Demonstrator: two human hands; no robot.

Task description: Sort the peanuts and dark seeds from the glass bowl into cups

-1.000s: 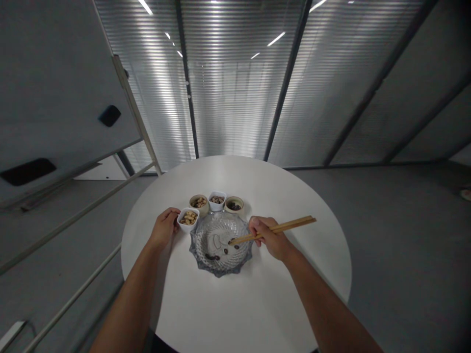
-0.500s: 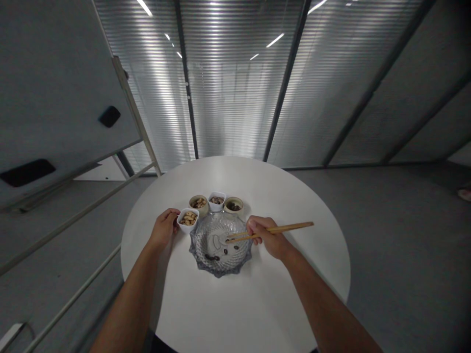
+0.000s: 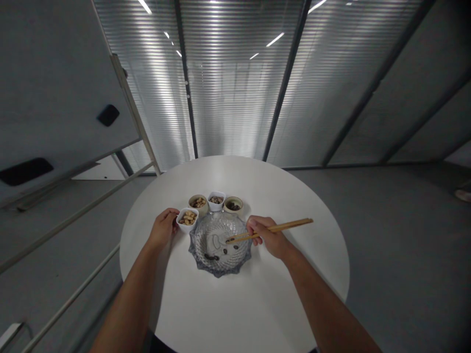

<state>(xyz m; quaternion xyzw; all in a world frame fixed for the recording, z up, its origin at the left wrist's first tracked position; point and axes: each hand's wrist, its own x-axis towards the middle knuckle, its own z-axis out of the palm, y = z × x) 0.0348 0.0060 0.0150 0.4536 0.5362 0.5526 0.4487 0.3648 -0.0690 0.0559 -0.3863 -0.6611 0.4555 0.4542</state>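
My right hand (image 3: 268, 236) is closed round a pair of wooden chopsticks (image 3: 290, 225), whose tips lie close together over the glass bowl (image 3: 206, 268), at some small dark pieces. Several more dark pieces (image 3: 225, 251) lie in the bowl. At the bowl's left, my left hand (image 3: 164, 228) touches the side of a white cup of pale nuts (image 3: 188, 218); its fingers are bent against the rim. Behind the bowl stand a beige cup of nuts (image 3: 198, 202), a white cup of mixed pieces (image 3: 216, 199) and a beige cup of dark pieces (image 3: 234, 205).
All of this stands on a round white table (image 3: 235, 304). A whiteboard (image 3: 62, 88) on a metal frame is at the left. Windows with blinds (image 3: 228, 98) rise behind the table. Something blurred shows on the floor at the far right edge.
The chopstick tips have come together around the dark pieces in the glass bowl. My left hand has stayed beside the white cup.
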